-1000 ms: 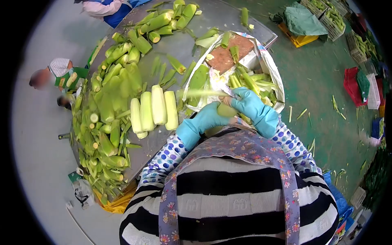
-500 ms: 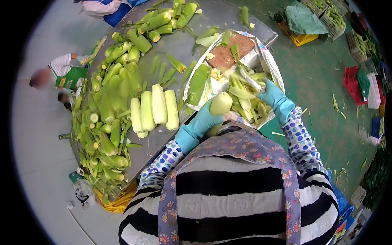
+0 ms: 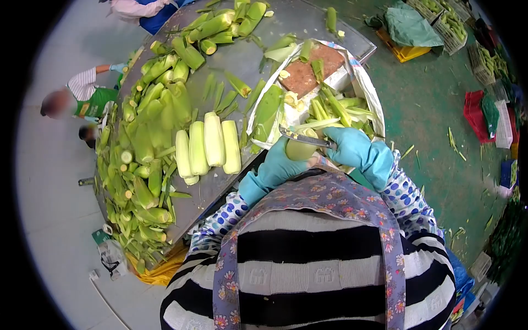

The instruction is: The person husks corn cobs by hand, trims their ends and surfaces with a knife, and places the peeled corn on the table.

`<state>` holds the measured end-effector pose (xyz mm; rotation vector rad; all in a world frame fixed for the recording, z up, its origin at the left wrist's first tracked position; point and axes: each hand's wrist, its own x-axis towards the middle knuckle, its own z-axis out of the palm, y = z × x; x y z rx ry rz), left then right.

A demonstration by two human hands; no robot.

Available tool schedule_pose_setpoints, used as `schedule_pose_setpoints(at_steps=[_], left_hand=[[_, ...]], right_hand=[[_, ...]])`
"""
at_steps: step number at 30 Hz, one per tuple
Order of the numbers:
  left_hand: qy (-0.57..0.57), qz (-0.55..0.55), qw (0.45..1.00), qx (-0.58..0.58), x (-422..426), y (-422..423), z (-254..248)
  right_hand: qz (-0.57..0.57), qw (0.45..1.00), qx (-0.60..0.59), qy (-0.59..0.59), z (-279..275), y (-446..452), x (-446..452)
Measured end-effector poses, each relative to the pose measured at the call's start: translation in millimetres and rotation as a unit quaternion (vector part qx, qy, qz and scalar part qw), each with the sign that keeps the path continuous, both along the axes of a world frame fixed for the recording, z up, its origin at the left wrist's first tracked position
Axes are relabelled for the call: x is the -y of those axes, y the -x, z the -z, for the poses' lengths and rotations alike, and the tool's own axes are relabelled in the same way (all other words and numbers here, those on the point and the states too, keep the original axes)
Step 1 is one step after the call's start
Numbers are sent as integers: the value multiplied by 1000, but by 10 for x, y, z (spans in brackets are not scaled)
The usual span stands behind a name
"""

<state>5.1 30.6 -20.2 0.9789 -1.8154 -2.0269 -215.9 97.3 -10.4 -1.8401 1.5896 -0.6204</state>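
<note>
Gloved in blue, my left hand (image 3: pixel 275 169) wraps round a pale green ear of corn (image 3: pixel 300 150), close to my apron. A knife with a curved blade (image 3: pixel 301 138) is gripped in my right hand (image 3: pixel 352 148); its blade lies across the top end of the ear. Beyond both hands is a white sack (image 3: pixel 372 93) with its mouth spread, holding loose green husks (image 3: pixel 333 107) and a reddish-brown block (image 3: pixel 308 71). Left of my left hand, several trimmed ears (image 3: pixel 214 140) lie side by side on the metal table (image 3: pixel 206 192).
A long heap of corn in husk (image 3: pixel 146 132) covers the table's left side, with more ears (image 3: pixel 220 27) at the far end. A co-worker in a green apron (image 3: pixel 91 102) stands across the table. Crates (image 3: pixel 451 30) and a red basket (image 3: pixel 477 115) sit on the green floor.
My right hand has moved left from over the husks, bringing the knife to the ear's top. My left hand still holds the ear, now more upright. The co-worker's arm has shifted.
</note>
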Motion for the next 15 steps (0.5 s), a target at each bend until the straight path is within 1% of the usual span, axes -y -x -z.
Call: schedule_pose_setpoints(at_steps=[2,3,6,7,9,10,12,13,14,15], left_hand=[[-10,-20,1000,1,-46,11,-47],[-19,-38,999,1,-65,20,-72],[-41,-29,999,-3,-73,22,-105],[-41,-29,999,-3,-76,27,-74],[20,-26,999,-19,-89,29,39],[19,-25,999,-19,-95,19,66],[-29,-37,999,-22,-117,-2,107],[-29,-38,999,-22,-125,-27,139],[32,-53,997,-36,-130,-66,173],[93,-68,992,-49,-121,-104,185]], right_hand=[[-7,999,2,-42,-16,3,-7],[-7,999,2,-43,-7,10,-11],[-22,999,-1,-31,13,23,-6],[-33,998,-6,-49,4,30,-3],[-44,997,-10,-68,8,39,-5],[-40,997,-6,-73,15,43,-4],[-36,996,-3,-77,71,70,8],[-28,997,17,-65,171,99,15],[-19,998,38,-53,308,146,23],[13,999,1,-41,640,365,74]])
